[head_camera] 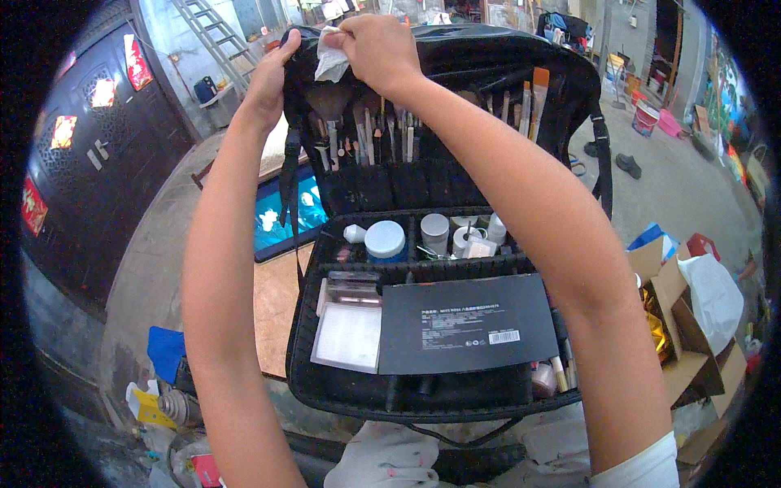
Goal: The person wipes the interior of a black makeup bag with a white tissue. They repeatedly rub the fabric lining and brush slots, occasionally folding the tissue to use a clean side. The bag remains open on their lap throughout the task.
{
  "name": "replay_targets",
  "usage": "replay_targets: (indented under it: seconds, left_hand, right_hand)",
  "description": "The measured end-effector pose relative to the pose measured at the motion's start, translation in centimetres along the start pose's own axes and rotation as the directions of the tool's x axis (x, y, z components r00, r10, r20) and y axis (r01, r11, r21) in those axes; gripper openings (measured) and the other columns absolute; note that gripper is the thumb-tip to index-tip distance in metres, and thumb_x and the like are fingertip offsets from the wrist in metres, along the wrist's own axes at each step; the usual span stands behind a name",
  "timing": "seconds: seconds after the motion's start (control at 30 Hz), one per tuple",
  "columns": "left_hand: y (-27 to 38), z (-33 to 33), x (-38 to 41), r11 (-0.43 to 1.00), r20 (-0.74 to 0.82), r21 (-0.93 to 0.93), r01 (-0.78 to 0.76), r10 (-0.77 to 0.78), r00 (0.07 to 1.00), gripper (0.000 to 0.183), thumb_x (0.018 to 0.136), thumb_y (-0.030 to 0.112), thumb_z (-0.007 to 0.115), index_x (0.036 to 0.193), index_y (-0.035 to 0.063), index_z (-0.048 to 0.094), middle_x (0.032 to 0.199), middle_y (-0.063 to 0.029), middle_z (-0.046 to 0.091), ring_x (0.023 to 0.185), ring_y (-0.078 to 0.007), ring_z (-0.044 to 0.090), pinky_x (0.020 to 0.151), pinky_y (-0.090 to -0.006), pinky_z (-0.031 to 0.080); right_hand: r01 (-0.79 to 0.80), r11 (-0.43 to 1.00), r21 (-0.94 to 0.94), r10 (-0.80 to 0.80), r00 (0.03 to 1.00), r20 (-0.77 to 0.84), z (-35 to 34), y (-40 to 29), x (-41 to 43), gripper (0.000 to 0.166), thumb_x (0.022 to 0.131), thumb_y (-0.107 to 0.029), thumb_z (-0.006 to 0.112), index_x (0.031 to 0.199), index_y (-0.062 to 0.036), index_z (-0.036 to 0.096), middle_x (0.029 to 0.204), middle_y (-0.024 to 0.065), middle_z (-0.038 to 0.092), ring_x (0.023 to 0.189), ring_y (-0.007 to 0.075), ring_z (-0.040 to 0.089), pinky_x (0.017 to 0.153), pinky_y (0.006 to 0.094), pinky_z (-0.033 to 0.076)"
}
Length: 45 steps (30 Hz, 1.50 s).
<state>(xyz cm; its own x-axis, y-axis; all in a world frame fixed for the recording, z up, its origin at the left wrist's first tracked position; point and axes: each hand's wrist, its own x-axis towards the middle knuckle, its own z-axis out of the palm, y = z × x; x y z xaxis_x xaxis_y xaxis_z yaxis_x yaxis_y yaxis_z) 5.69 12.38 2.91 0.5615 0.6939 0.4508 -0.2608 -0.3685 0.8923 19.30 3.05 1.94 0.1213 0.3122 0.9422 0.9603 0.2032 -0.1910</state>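
A black makeup case (pixel 341 393) lies open in front of me with its lid (pixel 488 55) standing up. My left hand (pixel 266 91) grips the lid's upper left corner, thumb along the edge. Pinched in my right hand (pixel 381 55) is a white wipe (pixel 332 58), held against the upper lid. Makeup brushes (pixel 403 137) stand in the lid's pockets, including a wide orange-tipped brush (pixel 539 91). Inside the base are a white-lidded jar (pixel 385 240), a flat black box (pixel 467 323) bearing writing, and a white square case (pixel 346 338). My right arm hides part of the contents.
A lit screen (pixel 287 213) lies left of the case on a tan tabletop (pixel 271 305). At the right stands an open cardboard box (pixel 689 348) with a white bag (pixel 714 299). Farther off are a dark double door (pixel 97 152), a ladder (pixel 219 36) and a bucket (pixel 647 117).
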Motion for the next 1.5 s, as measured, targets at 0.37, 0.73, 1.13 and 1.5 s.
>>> replay_targets:
  seconds: [0.37, 0.73, 1.13, 1.5]
  left_hand:
    - [0.8, 0.3, -0.7, 0.999, 0.019, -0.042, -0.020, 0.021, 1.000, 0.048, 0.092, 0.042, 0.045, 0.120, 0.0038, 0.052, 0.122, -0.0059, 0.054, 0.112, -0.0195, 0.046, 0.100, -0.0324, 0.029]
    - [0.2, -1.0, 0.0, 1.000, 0.093, -0.013, -0.018, 0.019, 0.995, 0.043, 0.092, 0.046, 0.044, 0.109, 0.0093, 0.059, 0.105, -0.0022, 0.061, 0.098, -0.0175, 0.053, 0.091, -0.0305, 0.036]
    - [-0.2, -1.4, 0.7, 0.999, 0.044, -0.044, 0.010, -0.008, 0.999, 0.038, 0.093, 0.041, 0.044, 0.110, 0.0099, 0.058, 0.105, -0.0006, 0.060, 0.096, -0.0155, 0.053, 0.090, -0.0288, 0.036]
    - [0.0, -1.4, 1.1, 0.998, 0.019, -0.002, 0.068, -0.068, 0.998, 0.037, 0.093, 0.039, 0.045, 0.102, 0.0075, 0.060, 0.096, -0.0027, 0.062, 0.089, -0.0153, 0.055, 0.084, -0.0299, 0.040]
  right_hand:
    - [-0.363, 0.766, 0.530, 0.556, 0.788, -0.265, -2.0, -0.3, 2.5, 0.025, 0.087, -0.020, 0.056, 0.087, 0.0035, 0.063, 0.081, 0.0227, 0.063, 0.078, 0.0376, 0.061, 0.071, 0.0406, 0.046]
    - [0.466, 0.861, -0.205, -0.491, 0.867, -0.091, -1.2, 1.6, -1.1, 0.026, 0.083, -0.018, 0.054, 0.107, -0.0139, 0.062, 0.098, 0.0045, 0.063, 0.092, 0.0237, 0.059, 0.076, 0.0364, 0.048]
    - [0.504, 0.744, -0.438, -0.567, 0.824, -0.015, -1.1, 1.3, -1.9, 0.038, 0.076, -0.012, 0.058, 0.113, -0.0035, 0.055, 0.091, 0.0085, 0.061, 0.086, 0.0221, 0.059, 0.074, 0.0296, 0.049]
    - [0.286, 0.917, -0.276, -0.333, 0.932, -0.140, 0.3, 0.6, -1.0, 0.009, 0.080, -0.019, 0.057, 0.082, -0.0105, 0.059, 0.076, 0.0060, 0.063, 0.075, 0.0222, 0.063, 0.067, 0.0332, 0.049]
